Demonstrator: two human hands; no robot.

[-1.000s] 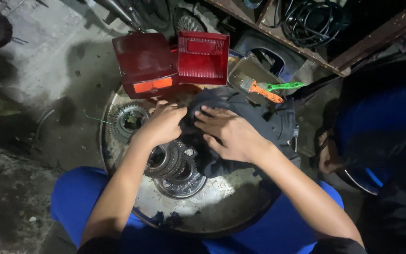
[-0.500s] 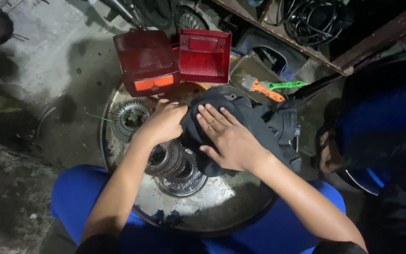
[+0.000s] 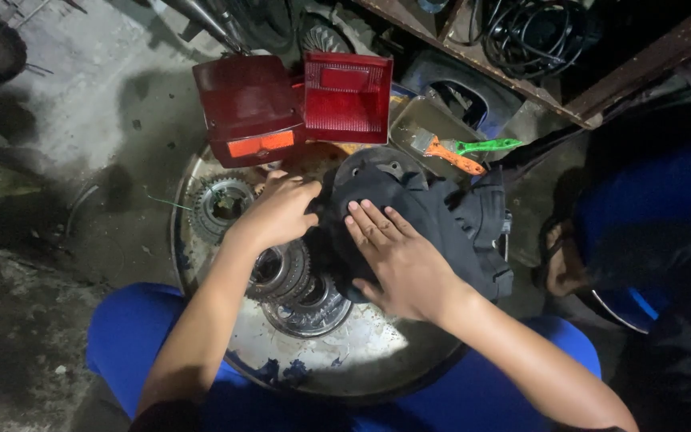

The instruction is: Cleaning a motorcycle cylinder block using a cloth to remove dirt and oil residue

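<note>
While the dark cloth point(image 3: 425, 212) is lying bunched over a part in the round metal pan point(image 3: 361, 360), the right hand point(image 3: 401, 264) is pressing it flat-palmed w/ fingers spread, the left hand point(image 3: 281, 212) is curling around its edge, and it's probably handling soft, light, grippable anywhere.

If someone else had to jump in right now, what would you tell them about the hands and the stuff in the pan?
Left hand: fingers curled on the left edge of the dark cloth, gripping it or something under it.
Right hand: flat, fingers spread, pressing on top of the cloth.
The cloth lies bunched in the round metal pan. Beside it in the pan: a stack of gears, a chrome ring, one loose toothed gear.
Behind the pan: red tail-light lenses, an orange-handled brush.
What the cloth covers is hidden.
</note>
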